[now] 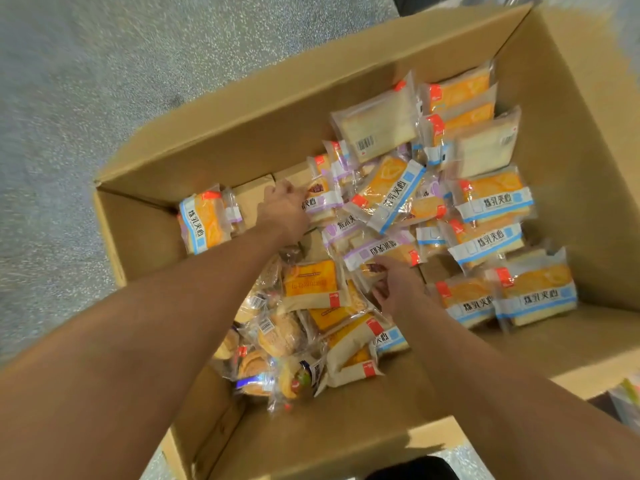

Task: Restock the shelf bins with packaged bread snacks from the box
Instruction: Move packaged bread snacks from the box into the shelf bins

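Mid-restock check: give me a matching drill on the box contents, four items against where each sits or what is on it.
Items:
1. blue-banded orange bread packet lying alone
2. left hand
3. right hand
4. pale sliced-bread packet with barcode

Places:
A. far side of the brown cardboard box, near the top of the pile
B. on a purple-banded packet in the pile's middle
C. against the box's left wall
D. on packets at the near side of the pile

Pairs: 1-C, 2-B, 3-D, 4-A
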Demonstrator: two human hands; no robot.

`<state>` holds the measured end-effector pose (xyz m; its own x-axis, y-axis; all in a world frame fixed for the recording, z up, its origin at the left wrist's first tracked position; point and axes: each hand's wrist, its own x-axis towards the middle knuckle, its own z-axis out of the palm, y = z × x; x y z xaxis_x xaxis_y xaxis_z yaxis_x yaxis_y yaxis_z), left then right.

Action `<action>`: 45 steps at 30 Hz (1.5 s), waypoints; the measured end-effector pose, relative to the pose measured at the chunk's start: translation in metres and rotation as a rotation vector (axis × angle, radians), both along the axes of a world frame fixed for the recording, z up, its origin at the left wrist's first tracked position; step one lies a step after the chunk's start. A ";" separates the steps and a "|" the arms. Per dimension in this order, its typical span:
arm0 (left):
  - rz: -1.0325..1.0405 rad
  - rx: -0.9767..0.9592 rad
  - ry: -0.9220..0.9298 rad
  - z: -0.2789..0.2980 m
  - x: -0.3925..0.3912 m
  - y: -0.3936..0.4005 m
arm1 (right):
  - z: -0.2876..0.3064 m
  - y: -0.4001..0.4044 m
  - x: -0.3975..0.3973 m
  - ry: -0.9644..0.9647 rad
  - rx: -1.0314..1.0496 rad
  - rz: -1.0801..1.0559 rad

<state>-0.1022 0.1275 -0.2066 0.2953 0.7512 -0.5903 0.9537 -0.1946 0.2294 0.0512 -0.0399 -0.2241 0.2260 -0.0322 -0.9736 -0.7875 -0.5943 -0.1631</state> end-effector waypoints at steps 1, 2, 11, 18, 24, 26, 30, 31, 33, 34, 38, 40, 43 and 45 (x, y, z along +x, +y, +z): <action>-0.016 -0.007 -0.008 -0.001 0.001 0.001 | 0.002 0.001 0.003 -0.006 0.022 -0.029; -0.025 -0.028 -0.034 -0.003 0.002 0.002 | 0.006 0.001 0.005 -0.022 0.043 -0.041; 0.122 -0.129 -0.169 0.016 -0.005 -0.001 | 0.015 -0.006 -0.002 -0.190 0.027 0.022; 0.100 -0.045 -0.209 0.041 -0.014 -0.028 | 0.026 -0.020 -0.008 -0.175 0.098 0.099; 0.013 0.201 -0.347 0.096 -0.024 -0.055 | 0.073 -0.040 -0.019 -0.243 0.181 0.015; -0.077 0.244 -0.376 0.117 -0.025 -0.069 | 0.100 -0.055 -0.024 -0.286 0.221 -0.003; -0.249 0.253 -0.453 0.168 -0.019 -0.110 | 0.160 -0.097 -0.033 -0.490 0.211 0.123; -0.281 0.245 -0.471 0.181 -0.015 -0.123 | 0.177 -0.111 -0.035 -0.548 0.191 0.149; -0.367 0.255 -0.490 0.206 -0.001 -0.150 | 0.204 -0.141 -0.034 -0.642 0.181 0.157; -0.420 0.265 -0.494 0.218 0.008 -0.164 | 0.216 -0.157 -0.032 -0.676 0.171 0.173; -0.600 0.266 -0.487 0.259 0.060 -0.228 | 0.260 -0.239 -0.007 -0.802 0.112 0.186; -0.663 0.262 -0.506 0.274 0.093 -0.266 | 0.274 -0.286 0.013 -0.859 0.084 0.215; -0.741 0.228 -0.534 0.287 0.147 -0.331 | 0.285 -0.360 0.046 -0.917 0.025 0.189; -0.794 0.207 -0.551 0.291 0.186 -0.379 | 0.285 -0.411 0.070 -0.954 -0.029 0.163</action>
